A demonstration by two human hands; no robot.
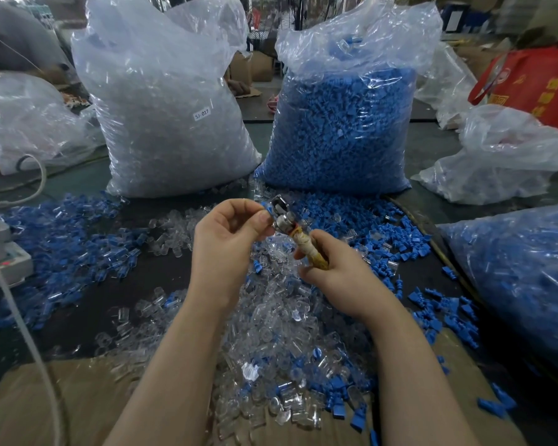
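Dark table point(87, 304), strewn with small plastic parts; large clear bag of transparent caps point(174, 117), stood upright at the far left centre and labelled with a white sticker; large clear bag of blue plugs point(339, 130), stood upright just beside it on the right; third bag of blue parts point(522, 278), laid at the right edge; sheet of brown cardboard point(62, 403), spread over the near edge of the table; loose heap of transparent caps point(271, 317), piled between and under the forearms and spilled onto the cardboard; scattered blue plugs point(62, 246), spread to the left, with more on the right below the blue bag; left hand point(226, 239), raised above the heap, fingers curled, thumb and forefinger pinched on a small blue piece point(265, 206); right hand point(339, 268), closed round the tape-wrapped handle of a hand tool point(295, 231), held tilted up to the left; metal head of the tool met by the blue piece at the left fingertips
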